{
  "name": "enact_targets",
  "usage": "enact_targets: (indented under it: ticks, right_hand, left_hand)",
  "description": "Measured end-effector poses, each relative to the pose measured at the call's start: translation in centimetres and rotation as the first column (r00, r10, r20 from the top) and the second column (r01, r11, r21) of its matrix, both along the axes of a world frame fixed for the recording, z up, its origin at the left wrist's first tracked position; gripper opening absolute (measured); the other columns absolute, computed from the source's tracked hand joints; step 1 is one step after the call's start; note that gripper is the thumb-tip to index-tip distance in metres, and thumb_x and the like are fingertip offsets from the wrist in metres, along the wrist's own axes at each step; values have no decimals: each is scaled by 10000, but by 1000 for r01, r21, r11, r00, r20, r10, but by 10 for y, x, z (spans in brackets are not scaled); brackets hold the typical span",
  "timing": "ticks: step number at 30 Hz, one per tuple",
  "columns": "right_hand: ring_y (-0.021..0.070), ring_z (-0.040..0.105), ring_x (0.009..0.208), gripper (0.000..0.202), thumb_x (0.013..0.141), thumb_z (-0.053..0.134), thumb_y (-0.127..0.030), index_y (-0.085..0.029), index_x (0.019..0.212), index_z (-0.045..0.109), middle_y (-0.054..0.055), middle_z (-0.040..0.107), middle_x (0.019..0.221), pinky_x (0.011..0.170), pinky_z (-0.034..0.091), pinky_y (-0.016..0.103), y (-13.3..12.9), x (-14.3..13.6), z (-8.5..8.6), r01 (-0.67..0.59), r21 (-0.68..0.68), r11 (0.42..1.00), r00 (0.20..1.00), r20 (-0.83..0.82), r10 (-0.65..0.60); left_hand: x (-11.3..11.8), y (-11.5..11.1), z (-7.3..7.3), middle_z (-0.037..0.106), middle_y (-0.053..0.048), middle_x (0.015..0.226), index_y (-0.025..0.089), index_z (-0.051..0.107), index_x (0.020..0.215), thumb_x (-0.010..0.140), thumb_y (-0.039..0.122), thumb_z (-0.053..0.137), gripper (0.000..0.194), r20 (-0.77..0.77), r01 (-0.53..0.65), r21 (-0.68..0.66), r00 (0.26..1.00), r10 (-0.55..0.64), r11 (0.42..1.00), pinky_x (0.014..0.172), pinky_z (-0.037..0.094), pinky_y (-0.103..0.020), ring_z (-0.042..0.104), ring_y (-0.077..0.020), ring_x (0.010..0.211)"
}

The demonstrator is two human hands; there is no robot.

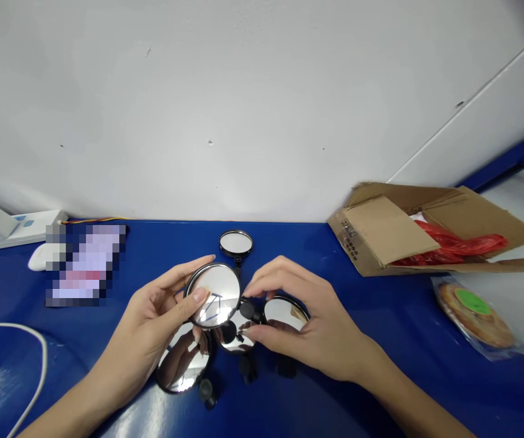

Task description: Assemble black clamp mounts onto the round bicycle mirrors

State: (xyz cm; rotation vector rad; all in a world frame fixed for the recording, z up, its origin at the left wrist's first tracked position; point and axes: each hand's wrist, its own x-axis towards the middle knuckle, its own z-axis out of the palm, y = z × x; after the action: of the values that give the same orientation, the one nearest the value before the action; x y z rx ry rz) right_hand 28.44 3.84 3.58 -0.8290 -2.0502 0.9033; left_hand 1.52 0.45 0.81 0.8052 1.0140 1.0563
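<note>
Five round mirrors (236, 243) on my feed, one raised in the left hand (152, 316).
I see that hand pinching the held mirror (218, 286) between thumb and fingers, over the tabletop (316, 395); the right hand (328, 325) curls around its black mount (250, 310), though I cannot tell whether the fingertips touch. The held mirror partly covers the middle mirror (238, 344). I cannot read the pixelated phone (90, 261), and a carton (375, 231) flap half hides red plastic (453, 243).
</note>
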Motion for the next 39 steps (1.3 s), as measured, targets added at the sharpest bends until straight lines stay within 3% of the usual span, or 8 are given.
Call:
enact_targets:
  ticks: [6, 11, 14, 20, 26, 29, 32, 39]
  right_hand:
    - [270, 732, 1181, 694, 820, 1073, -457, -393, 1439, 765, 95, 625, 1623, 1006, 676, 429, 3, 8, 6, -35, -133, 991, 995, 90, 47]
    - [397, 558, 1584, 962, 755, 1113, -436, -431, 1606, 665, 102, 546, 1752, 1299, 505, 587, 1, 6, 2, -155, -82, 984, 977, 138, 166]
    - [373, 559, 1572, 1048, 757, 1110, -402, -420, 1669, 593, 102, 574, 1742, 1340, 456, 591, 0, 2, -3, -235, -35, 971, 961, 143, 237]
    - [341, 609, 1455, 1080, 768, 1089, -433, -396, 1696, 538, 106, 604, 1665, 1289, 493, 547, -5, 2, -6, -256, -21, 966, 952, 166, 256]
    - [381, 594, 1444, 965, 735, 1073, -508, -380, 1571, 609, 93, 630, 1574, 1383, 237, 668, -4, 4, -1, -209, -97, 973, 933, 279, 228]
    - [377, 574, 1426, 1003, 717, 1079, -523, -351, 1579, 596, 91, 641, 1544, 1339, 301, 624, -1, 4, 3, -154, -163, 975, 932, 303, 198]
    - [389, 551, 1413, 1099, 685, 1082, -556, -320, 1625, 563, 97, 643, 1529, 1297, 351, 611, 1, 4, 6, -80, -250, 965, 923, 347, 167]
    - [409, 478, 1434, 1124, 695, 1056, -584, -304, 1658, 547, 104, 614, 1524, 1301, 337, 638, -3, 1, 5, -43, -328, 944, 883, 429, 189]
  left_hand:
    - [-1, 1, 3, 848, -89, 1175, 326, 742, 1587, 986, 451, 947, 647, 20, 66, 11, 998, -67, 998, 682, 659, -258, 750, -154, 741]
    - [2, -1, 5, 853, -122, 1310, 354, 617, 1687, 1003, 410, 934, 756, 37, 129, 13, 991, -129, 992, 585, 578, -224, 748, -145, 686]
    - [6, -5, 10, 852, -126, 1289, 350, 559, 1722, 1002, 436, 930, 814, 6, 138, -16, 990, -138, 990, 592, 571, -243, 792, -195, 746]
    - [12, -13, 14, 849, -90, 1232, 357, 580, 1688, 1000, 474, 914, 773, -69, 131, 22, 989, -130, 991, 879, 660, -382, 816, -277, 979]
    - [3, -11, 3, 818, -44, 1067, 355, 588, 1626, 1105, 576, 747, 588, -348, 147, 156, 934, -85, 977, 815, 593, -333, 741, -238, 925]
    - [-5, -4, -2, 799, -18, 1049, 326, 635, 1492, 1121, 608, 705, 471, -405, 35, 195, 913, 47, 980, 712, 533, -285, 616, -172, 759]
    - [-10, 2, -6, 806, -8, 1037, 309, 656, 1403, 1124, 605, 702, 409, -463, -11, 240, 878, 124, 971, 742, 506, -293, 586, -167, 753]
    - [-8, 1, -9, 799, 0, 1034, 327, 639, 1383, 1144, 578, 685, 350, -492, 11, 285, 860, 137, 958, 847, 509, -348, 667, -210, 871]
